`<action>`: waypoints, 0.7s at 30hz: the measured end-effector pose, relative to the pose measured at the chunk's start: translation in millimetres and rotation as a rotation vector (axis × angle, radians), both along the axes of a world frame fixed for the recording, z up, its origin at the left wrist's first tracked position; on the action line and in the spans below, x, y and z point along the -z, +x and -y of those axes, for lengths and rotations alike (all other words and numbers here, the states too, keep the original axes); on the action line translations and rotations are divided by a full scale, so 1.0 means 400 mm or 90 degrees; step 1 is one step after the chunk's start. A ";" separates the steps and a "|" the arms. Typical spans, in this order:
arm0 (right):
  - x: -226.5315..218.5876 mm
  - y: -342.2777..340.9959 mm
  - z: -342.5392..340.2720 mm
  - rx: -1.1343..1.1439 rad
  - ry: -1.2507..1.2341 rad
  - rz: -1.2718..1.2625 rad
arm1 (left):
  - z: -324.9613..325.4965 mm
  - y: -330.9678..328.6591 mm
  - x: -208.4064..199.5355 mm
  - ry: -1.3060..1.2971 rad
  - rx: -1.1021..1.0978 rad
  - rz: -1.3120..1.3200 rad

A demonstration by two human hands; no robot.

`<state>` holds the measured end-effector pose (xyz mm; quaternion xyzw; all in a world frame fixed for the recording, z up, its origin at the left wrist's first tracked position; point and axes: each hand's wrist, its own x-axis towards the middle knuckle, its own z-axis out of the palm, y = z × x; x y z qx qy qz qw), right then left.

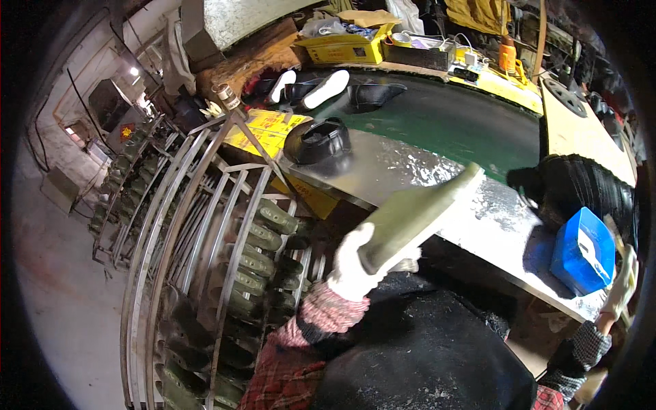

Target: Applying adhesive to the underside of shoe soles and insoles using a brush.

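My left hand (352,266), in a white glove, is closed around one end of an olive-green shoe last (413,215). The last is held tilted above the near edge of the metal-topped bench (383,164), and its far end is smeared by motion. A pale strip shows along its underside. At the far right my gloved right hand (620,283) is beside a blue plastic bin (582,253), fingers stretched upward near a pile of black strip-like pieces (584,188). A black shoe upper (318,142) sits on the bench, left of the last.
A metal rack (236,260) holding several green lasts stands close on the left. Across the dark green surface (444,130) lie black uppers (374,94) and white-soled pieces (326,89). Yellow boxes (342,49) line the back. A black apron (424,348) covers my lap.
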<state>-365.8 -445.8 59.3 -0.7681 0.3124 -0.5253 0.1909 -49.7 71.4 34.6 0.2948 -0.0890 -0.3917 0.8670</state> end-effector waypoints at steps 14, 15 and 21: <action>0.037 -0.126 0.012 -0.053 0.093 -0.072 | 0.027 -0.109 0.186 0.037 0.203 -0.430; -0.001 -0.074 -0.081 -0.085 0.041 -0.083 | 0.033 -0.091 0.194 -0.005 0.240 -0.463; -0.046 0.493 -0.594 -0.682 0.077 -0.186 | 0.001 -0.069 0.311 -0.026 0.111 -0.504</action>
